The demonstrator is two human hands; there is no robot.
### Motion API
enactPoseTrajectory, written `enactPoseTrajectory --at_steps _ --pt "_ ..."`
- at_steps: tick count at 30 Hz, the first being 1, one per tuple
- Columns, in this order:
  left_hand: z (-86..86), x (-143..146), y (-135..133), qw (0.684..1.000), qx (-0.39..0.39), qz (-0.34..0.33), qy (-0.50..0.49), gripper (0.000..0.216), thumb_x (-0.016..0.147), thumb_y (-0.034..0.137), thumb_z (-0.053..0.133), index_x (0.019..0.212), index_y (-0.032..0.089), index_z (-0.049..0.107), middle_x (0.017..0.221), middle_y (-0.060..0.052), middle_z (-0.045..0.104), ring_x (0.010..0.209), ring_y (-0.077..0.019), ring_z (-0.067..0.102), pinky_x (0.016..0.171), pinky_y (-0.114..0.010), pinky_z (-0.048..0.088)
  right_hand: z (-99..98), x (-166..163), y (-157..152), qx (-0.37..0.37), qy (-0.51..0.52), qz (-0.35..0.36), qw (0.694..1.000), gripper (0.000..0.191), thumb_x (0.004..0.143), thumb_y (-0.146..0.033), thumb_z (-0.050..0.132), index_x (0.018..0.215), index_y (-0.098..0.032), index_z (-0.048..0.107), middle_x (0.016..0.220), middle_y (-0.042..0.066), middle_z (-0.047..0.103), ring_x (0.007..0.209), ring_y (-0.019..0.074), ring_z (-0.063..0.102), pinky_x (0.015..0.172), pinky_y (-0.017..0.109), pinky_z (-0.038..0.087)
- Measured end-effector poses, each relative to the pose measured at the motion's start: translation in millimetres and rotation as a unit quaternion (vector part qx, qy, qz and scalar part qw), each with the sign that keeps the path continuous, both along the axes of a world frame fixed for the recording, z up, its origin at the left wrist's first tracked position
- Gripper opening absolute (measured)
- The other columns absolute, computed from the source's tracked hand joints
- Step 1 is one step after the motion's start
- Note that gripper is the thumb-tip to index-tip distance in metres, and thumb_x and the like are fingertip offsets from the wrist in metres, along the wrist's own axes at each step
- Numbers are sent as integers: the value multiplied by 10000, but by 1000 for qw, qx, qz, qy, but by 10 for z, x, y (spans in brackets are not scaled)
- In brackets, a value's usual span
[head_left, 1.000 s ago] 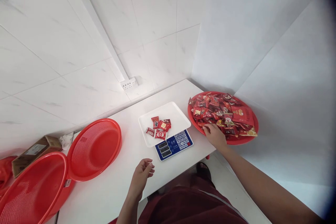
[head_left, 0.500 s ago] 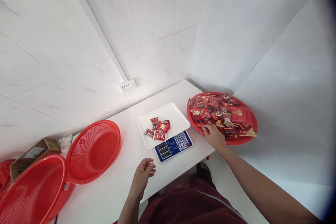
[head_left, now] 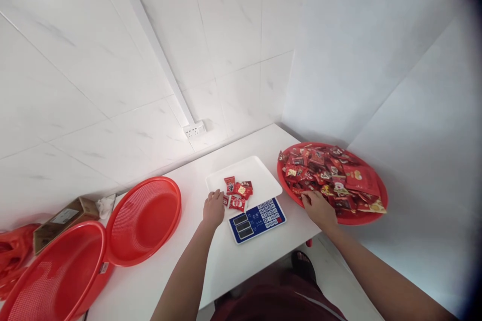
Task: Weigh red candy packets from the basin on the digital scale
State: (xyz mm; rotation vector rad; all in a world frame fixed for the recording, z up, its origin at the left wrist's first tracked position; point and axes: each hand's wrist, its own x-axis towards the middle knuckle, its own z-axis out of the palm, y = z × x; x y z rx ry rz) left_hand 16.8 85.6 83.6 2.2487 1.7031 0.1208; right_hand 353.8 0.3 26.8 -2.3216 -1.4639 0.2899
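A white tray [head_left: 263,174] on a scale with a blue keypad panel [head_left: 257,220] bears several small red snack packets [head_left: 238,203]. My left hand [head_left: 214,209] is over the tray's left edge, fingers bent and slightly apart, covering part of the leftmost packet [head_left: 225,200]; whether it grips that packet is hard to see. At the near left rim of a red basket [head_left: 350,220] heaped with red packets [head_left: 301,173], my right hand [head_left: 319,209] has its fingers closed among them. What they pinch is hidden.
Two red mesh baskets [head_left: 150,220] [head_left: 68,281] stand on the left of the white table [head_left: 233,266]. Behind them are an open cardboard box [head_left: 62,218] and red plastic bags [head_left: 15,251]. A tiled wall with a socket [head_left: 195,130] bounds the back.
My left hand has moved up from the table's front onto the tray's left edge, beside the packets. My right hand stays at the heaped basket. The whole view has shifted slightly.
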Motion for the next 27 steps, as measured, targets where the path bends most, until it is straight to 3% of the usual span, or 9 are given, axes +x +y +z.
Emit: enactPoseTrajectory --at_steps 7,12,15,17,19,22,25,27 --pt "-61 18 67 998 -12 -15 53 84 815 227 521 865 209 585 1005 -54 617 1082 -215 471 884 -323 363 -15 -8 -1 -7 -2 -4 1000 304 867 -304 343 1012 -213 594 1092 69 585 881 195 582 633 289 425" --pt "45 -379 -16 992 5 111 64 285 907 344 315 987 189 540 892 -84 616 861 -206 573 663 -286 416 -21 -8 -3 -4 -9 -4 1000 295 860 -300 357 997 -219 605 1065 65 593 855 187 587 611 280 422" --pt "169 -866 -49 974 22 214 76 353 915 318 247 1047 136 520 907 -142 612 858 -255 581 643 -334 432 -29 -10 3 -2 -17 -8 1000 293 857 -306 363 976 -220 617 1050 67 601 825 188 593 588 279 417" --pt "236 -1135 -65 961 43 261 84 366 899 280 288 1156 91 466 1064 -210 572 1014 -320 527 728 -412 436 -46 -10 10 6 -23 -7 1000 291 852 -304 367 963 -218 622 1042 70 606 813 186 594 586 278 419" --pt "259 -1235 -85 957 71 268 85 440 882 276 339 1267 67 372 1266 -252 442 1192 -363 383 869 -501 372 -68 -4 16 11 -26 -3 1000 290 848 -306 371 958 -215 624 1027 71 610 806 185 594 589 275 424" --pt "199 -988 -136 978 83 181 59 451 886 320 353 1281 107 399 1340 -180 407 1263 -294 306 1012 -460 270 -87 14 8 13 -27 -5 1000 293 846 -313 368 955 -217 622 1006 71 613 790 189 595 585 284 434" --pt "78 -444 -212 997 54 57 20 372 877 369 388 1176 203 534 1209 -75 544 1164 -218 421 994 -363 325 -66 9 -14 69 -35 4 997 302 850 -318 364 981 -204 611 1019 88 609 833 210 590 647 318 458" --pt "11 -96 -251 999 37 18 6 407 847 399 442 1211 230 515 1207 -59 537 1141 -219 431 963 -348 350 -21 -53 -9 135 -35 48 989 314 854 -327 371 998 -179 607 1021 111 606 908 227 574 755 345 458"
